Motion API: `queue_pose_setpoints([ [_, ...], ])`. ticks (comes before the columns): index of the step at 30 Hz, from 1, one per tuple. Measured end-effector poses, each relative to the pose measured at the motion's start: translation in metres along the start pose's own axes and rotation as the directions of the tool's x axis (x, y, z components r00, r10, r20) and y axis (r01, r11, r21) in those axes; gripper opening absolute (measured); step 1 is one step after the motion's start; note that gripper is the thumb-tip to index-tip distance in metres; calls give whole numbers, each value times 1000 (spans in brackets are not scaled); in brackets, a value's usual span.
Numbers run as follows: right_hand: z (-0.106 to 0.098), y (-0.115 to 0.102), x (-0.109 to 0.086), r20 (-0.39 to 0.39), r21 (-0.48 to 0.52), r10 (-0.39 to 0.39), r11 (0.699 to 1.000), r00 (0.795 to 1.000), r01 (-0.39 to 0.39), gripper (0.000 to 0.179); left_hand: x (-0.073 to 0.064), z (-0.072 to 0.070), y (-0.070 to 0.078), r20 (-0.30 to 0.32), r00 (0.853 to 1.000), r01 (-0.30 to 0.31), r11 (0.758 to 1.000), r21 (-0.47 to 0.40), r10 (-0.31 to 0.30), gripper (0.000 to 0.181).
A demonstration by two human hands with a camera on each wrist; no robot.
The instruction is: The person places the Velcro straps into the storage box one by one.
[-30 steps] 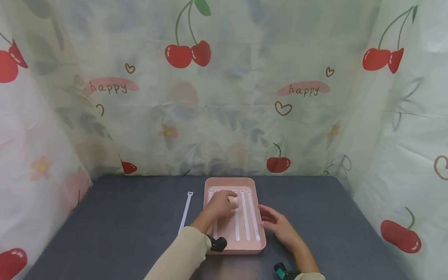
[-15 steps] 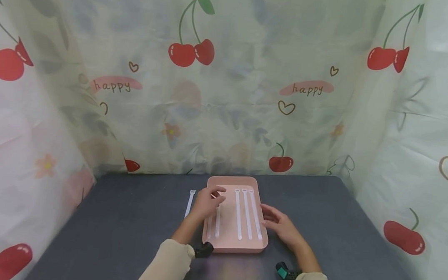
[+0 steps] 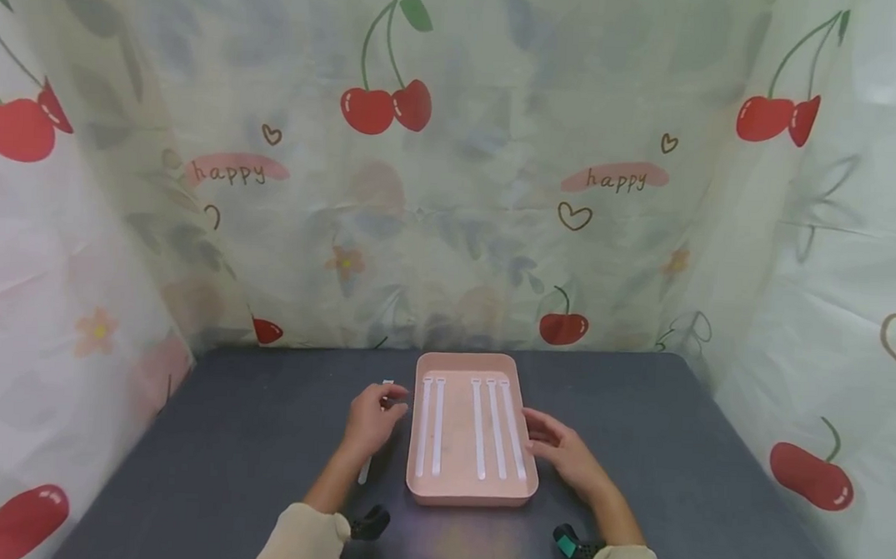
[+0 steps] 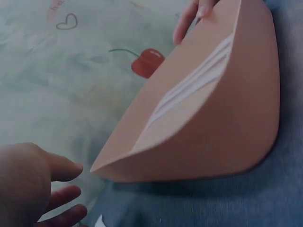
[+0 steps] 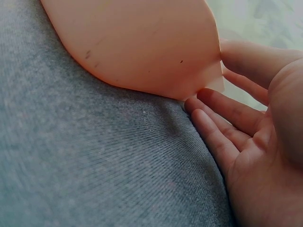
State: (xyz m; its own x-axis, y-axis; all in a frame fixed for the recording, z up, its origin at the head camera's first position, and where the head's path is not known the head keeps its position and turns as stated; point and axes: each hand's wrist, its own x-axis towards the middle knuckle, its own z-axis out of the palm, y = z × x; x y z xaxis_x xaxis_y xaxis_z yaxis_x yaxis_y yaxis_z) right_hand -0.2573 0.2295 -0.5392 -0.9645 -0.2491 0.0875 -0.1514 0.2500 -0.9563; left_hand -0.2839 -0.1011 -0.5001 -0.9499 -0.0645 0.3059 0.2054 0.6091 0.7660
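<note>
A shallow pink tray point(image 3: 457, 447) lies on the dark table. White straps, each with a slotted buckle-like head, lie lengthwise in it: two along the left side, including an outer strap point(image 3: 424, 428), and three toward the right. Left of the tray, my left hand point(image 3: 370, 422) hovers over another white strap point(image 3: 364, 472), covering its middle. The left fingers are loosely bent and apart, with nothing between them in the left wrist view. My right hand point(image 3: 569, 458) has its fingertips at the tray's right wall; the right wrist view shows those fingers point(image 5: 232, 106) nearly straight.
A dark grey cloth-like surface point(image 3: 260, 455) covers the table on both sides of the tray. Behind and beside it hangs a pale curtain point(image 3: 465, 230) printed with cherries. A black wrist camera point(image 3: 370, 522) sits on the left wrist, and another camera point(image 3: 573, 543) on the right.
My left hand has moved left, from over the tray's straps to the strap lying on the table. The right hand stays at the tray's right side.
</note>
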Motion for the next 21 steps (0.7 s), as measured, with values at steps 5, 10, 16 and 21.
queue_pose_setpoints([
  [5,-1,-1,1,-8,-12,19,1000,1000,-19,57,-3,-8,-15,-5,998,65,996,67,-64,18],
  [10,-2,-3,1,-11,7,28,1000,1000,-28,58,-4,-14,-27,12,998,52,990,134,-54,20],
  [16,-2,-5,0,0,23,16,1000,1000,-16,58,-2,-18,-39,20,999,38,970,241,-44,27],
  [21,-1,-6,-1,7,31,4,1000,1000,-5,59,-2,-20,-44,35,996,64,952,299,-78,30],
])
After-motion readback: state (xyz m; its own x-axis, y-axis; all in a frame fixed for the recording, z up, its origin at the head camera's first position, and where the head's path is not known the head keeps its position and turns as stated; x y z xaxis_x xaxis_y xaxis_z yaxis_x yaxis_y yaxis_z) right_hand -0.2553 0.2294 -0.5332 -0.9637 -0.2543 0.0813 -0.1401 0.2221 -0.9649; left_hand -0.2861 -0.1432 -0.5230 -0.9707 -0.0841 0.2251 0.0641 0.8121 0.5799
